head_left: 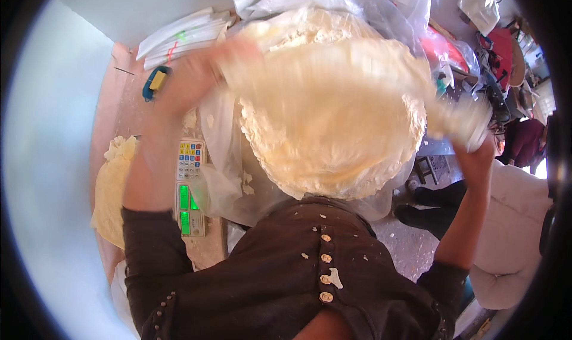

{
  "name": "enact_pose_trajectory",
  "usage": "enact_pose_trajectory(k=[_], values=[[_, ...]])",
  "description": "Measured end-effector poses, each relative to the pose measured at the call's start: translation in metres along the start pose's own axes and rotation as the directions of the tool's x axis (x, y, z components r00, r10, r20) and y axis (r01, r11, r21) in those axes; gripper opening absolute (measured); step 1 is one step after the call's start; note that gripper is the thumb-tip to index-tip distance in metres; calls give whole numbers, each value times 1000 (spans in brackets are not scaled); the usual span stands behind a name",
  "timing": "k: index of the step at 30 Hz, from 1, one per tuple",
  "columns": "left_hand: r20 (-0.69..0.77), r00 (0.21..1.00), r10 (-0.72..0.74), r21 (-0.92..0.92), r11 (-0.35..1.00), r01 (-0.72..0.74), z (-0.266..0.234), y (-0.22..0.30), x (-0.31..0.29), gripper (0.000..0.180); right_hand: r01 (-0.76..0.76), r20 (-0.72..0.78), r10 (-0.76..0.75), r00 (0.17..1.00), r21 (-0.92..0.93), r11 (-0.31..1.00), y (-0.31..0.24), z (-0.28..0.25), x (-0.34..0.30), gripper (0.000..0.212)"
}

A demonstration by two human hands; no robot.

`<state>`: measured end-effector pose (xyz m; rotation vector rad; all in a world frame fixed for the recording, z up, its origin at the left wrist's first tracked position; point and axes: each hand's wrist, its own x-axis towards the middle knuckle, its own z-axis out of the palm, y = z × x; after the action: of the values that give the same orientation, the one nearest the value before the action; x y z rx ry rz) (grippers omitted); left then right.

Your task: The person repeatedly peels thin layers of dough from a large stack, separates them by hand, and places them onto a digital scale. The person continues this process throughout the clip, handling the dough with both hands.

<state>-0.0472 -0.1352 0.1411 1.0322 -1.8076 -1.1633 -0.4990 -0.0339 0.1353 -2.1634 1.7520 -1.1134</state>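
Note:
A large, thin, pale round sheet (333,78), which looks like flatbread, is stretched between my two hands and smeared by motion. My left hand (235,57) grips its left edge, though the fingers are blurred. On the other side, my right hand (476,152) closes around the whitish, bunched right end. Directly beneath lies a tall, round stack of similar pale sheets (325,167) with ragged edges, close against my body. Clear plastic (223,191) lies around and under the stack. The blur hides where the lifted sheet parts from the stack.
A weighing scale (190,173) with coloured keys and a green display sits left of the stack. Another pale sheet (112,200) rests against the left wall. White bags (179,39) and a blue-and-yellow item (156,83) lie farther back. At right is a seated person's legs (435,203).

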Motion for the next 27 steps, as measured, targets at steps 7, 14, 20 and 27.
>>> enact_pose_trajectory(k=[7,14,20,27], values=[[447,893,57,249,951,-185,140,-134,-109,39,-102,541,139,829,-97,990,8,29,-86,8],[365,924,111,217,955,-201,163,-157,-152,36,138,609,81,789,-303,943,4,58,-31,8],[267,921,-282,79,959,271,168,-147,-171,32,352,455,-228,861,-209,912,-30,162,50,34],[193,964,-180,74,983,169,166,-130,-163,32,365,764,-375,525,195,910,-58,208,-46,75]])
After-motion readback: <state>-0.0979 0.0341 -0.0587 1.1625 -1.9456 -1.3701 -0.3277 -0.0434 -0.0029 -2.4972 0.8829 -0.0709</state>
